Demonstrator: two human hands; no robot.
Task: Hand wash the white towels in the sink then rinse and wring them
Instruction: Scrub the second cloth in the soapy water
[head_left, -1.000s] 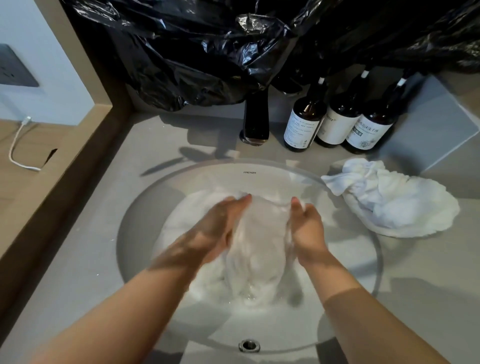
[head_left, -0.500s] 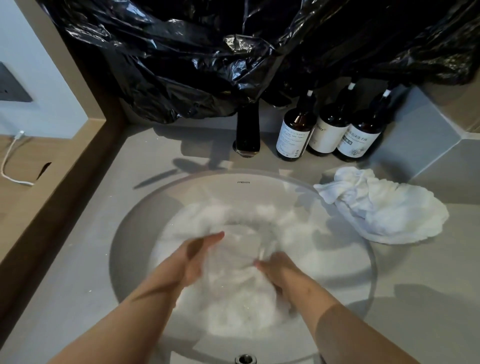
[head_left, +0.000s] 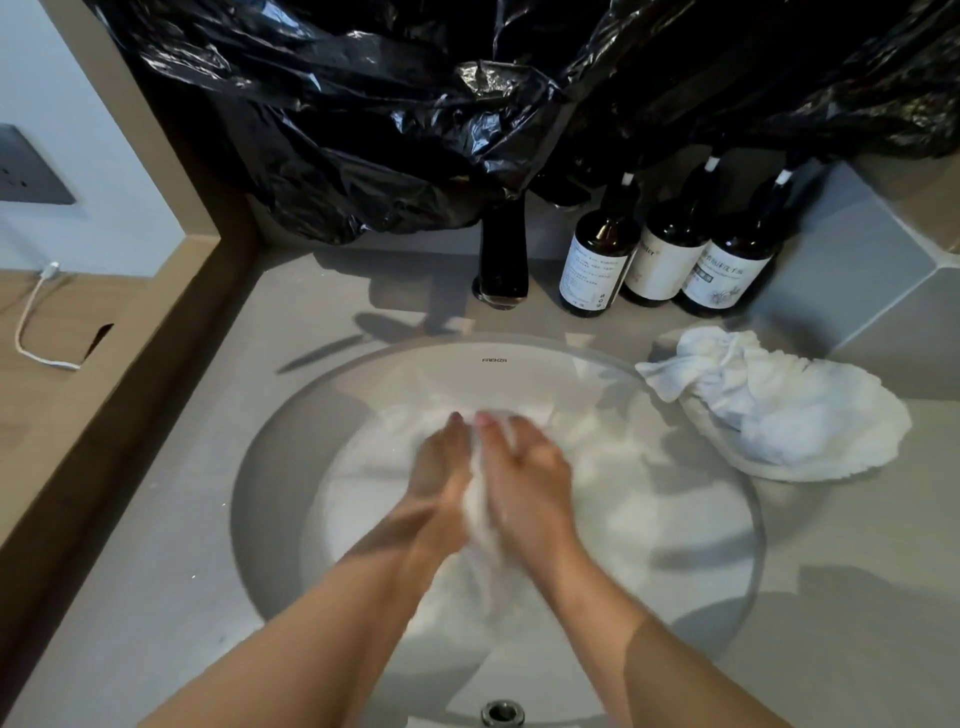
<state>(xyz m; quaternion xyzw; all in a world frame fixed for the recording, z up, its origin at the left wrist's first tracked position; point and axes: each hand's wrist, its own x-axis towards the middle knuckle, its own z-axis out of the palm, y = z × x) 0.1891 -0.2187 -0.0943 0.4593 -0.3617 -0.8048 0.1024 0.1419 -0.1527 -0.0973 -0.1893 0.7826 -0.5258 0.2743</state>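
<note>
White towel (head_left: 475, 514) sits bunched in the middle of the frame, inside the round sink (head_left: 291, 467), caught between your two palms. Your left hand (head_left: 439, 483) and your right hand (head_left: 530, 483) are pressed together with the wet cloth sandwiched between them. The fingers of both hands point away from you and look mostly straight, and the fingertips meet at the top. Both hands are blurred, so finer detail of the hold cannot be told. More white cloth and pale suds spread around and below your hands in the basin. A small metal fitting (head_left: 501, 713) sits in the sink's near wall at the bottom edge of the frame.

A second white towel (head_left: 789, 410) lies crumpled on the grey counter (head_left: 156, 597) at the right of the frame, one corner reaching the sink's rim. In the upper middle stands a dark faucet (head_left: 503, 260), and just to its right three brown bottles (head_left: 670, 254) with pale labels stand side by side. Crinkled black plastic sheeting (head_left: 415, 104) fills the top of the frame and hangs over the faucet and the bottle tops. At far left, a white cable (head_left: 31, 322) lies on a wooden surface below a grey wall socket (head_left: 26, 171).
</note>
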